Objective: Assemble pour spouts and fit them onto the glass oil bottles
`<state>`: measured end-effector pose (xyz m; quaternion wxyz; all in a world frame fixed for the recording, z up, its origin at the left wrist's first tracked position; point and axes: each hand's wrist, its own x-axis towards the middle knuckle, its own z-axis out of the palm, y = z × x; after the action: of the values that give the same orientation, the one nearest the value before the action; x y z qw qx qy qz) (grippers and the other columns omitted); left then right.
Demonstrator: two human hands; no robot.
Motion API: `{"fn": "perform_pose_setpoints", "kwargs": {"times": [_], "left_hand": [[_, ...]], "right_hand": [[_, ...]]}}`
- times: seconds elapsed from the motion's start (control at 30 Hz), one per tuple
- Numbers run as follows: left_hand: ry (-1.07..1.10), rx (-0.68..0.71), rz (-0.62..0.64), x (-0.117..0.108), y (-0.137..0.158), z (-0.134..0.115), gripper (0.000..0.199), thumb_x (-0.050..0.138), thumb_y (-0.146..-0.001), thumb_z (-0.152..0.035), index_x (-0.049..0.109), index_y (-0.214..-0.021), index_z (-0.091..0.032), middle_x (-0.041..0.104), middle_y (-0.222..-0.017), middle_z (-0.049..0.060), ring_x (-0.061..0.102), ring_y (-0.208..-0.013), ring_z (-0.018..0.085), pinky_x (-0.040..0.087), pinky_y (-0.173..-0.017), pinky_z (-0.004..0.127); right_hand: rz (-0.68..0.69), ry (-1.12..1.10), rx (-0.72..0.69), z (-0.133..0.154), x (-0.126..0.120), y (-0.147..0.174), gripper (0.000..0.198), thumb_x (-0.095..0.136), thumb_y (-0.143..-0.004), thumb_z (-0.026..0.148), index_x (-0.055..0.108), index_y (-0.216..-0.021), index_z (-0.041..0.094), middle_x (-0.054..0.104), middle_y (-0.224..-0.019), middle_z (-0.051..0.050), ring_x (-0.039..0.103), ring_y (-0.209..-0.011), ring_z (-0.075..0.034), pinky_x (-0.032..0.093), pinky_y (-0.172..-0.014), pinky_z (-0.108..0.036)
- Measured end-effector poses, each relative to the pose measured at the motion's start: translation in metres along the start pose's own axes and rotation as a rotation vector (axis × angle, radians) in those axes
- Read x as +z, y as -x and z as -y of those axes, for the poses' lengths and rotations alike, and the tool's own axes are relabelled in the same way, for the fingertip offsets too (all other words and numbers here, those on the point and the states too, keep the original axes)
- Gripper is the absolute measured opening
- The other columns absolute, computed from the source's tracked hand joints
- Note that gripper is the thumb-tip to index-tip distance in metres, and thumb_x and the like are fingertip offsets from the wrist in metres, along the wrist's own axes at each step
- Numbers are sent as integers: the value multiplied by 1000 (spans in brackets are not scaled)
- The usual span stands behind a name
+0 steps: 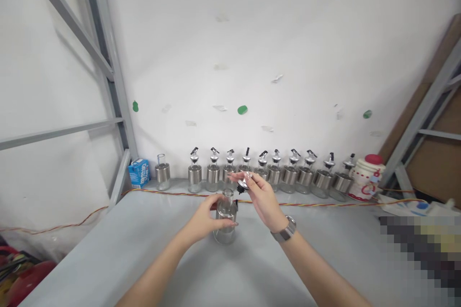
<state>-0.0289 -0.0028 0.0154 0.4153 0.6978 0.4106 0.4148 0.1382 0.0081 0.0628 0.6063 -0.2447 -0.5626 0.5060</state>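
Note:
My left hand [211,216] is wrapped around a glass bottle [226,235] with a metal band, which stands upright on the grey table with its neck uncovered. Just above and to the right of that neck, my right hand [261,196] pinches a silver and black pour spout [243,184]. The spout is tilted, its black stopper end pointing down to the left, apart from the bottle. My fingers cover part of both things. A metal watch is on my right wrist.
Along the wall stands a row of several similar bottles [195,177] with spouts. Left of them are a spoutless bottle [163,172] and a blue box [139,173]. A white jar with a red lid [366,177] stands at the right. A twisted cable [302,204] crosses the table [151,249].

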Motion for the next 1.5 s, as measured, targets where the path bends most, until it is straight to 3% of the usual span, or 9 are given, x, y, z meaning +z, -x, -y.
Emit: {"fn": "perform_pose_setpoints", "kwargs": {"times": [0.3,0.5,0.83,0.9,1.0,1.1,1.17,1.3,1.5], "left_hand": [[40,56,136,8,3,-7,57,74,-52,-30,53,-104,-18,57,-103,6,53,-94,20,39,-87,33],[-10,46,103,2,2,-6,64,74,-51,-31,49,-109,-19,55,-109,7,49,-102,23,36,-90,35],[-433,-36,-558,-34,-17,31,68,69,-56,-40,40,-112,-15,54,-105,11,51,-98,26,38,-84,43],[-568,32,-710,-32,-13,26,69,66,-59,-39,37,-116,-15,52,-107,12,48,-103,28,37,-85,45],[-748,355,-899,-18,-3,17,48,59,-70,-30,42,-113,-17,48,-110,12,44,-107,25,35,-89,42],[-821,579,-631,6,4,20,27,49,-77,-21,47,-104,-19,54,-92,7,53,-88,17,42,-80,32],[-853,417,-384,20,3,28,24,43,-80,-23,47,-104,-20,53,-87,5,54,-78,16,45,-70,28],[-893,133,-244,32,-6,46,22,43,-79,-27,49,-98,-18,51,-96,7,51,-89,21,44,-71,33],[-863,136,-171,26,-11,58,27,45,-77,-20,51,-103,-17,50,-104,8,45,-101,22,36,-87,38]], "right_hand": [[78,-187,111,5,10,7,22,53,-79,37,60,-86,17,64,-99,-9,57,-98,-24,34,-94,-40],[41,-267,99,-1,0,6,19,53,-80,33,61,-85,17,65,-98,-9,58,-96,-24,31,-96,-41],[-27,-235,207,-25,-24,20,22,58,-75,37,62,-82,16,66,-93,-9,60,-92,-24,31,-95,-41],[-48,-250,218,-29,-25,22,23,60,-73,38,63,-80,16,66,-92,-9,60,-92,-24,32,-94,-41],[-67,-258,243,-32,-25,25,27,63,-69,40,63,-80,16,66,-90,-9,60,-90,-25,33,-93,-42],[-100,-248,262,-34,-26,28,28,64,-69,41,63,-80,16,65,-91,-9,62,-84,-24,37,-89,-41],[-123,-238,266,-36,-27,29,28,61,-71,42,62,-81,16,65,-90,-9,62,-77,-22,41,-83,-39],[-148,-209,277,-43,-32,31,30,59,-72,43,61,-80,15,65,-81,-8,61,-67,-19,44,-72,-34],[-132,-194,303,-51,-33,34,31,56,-74,44,61,-79,13,65,-75,-8,59,-61,-16,44,-66,-31]]}}
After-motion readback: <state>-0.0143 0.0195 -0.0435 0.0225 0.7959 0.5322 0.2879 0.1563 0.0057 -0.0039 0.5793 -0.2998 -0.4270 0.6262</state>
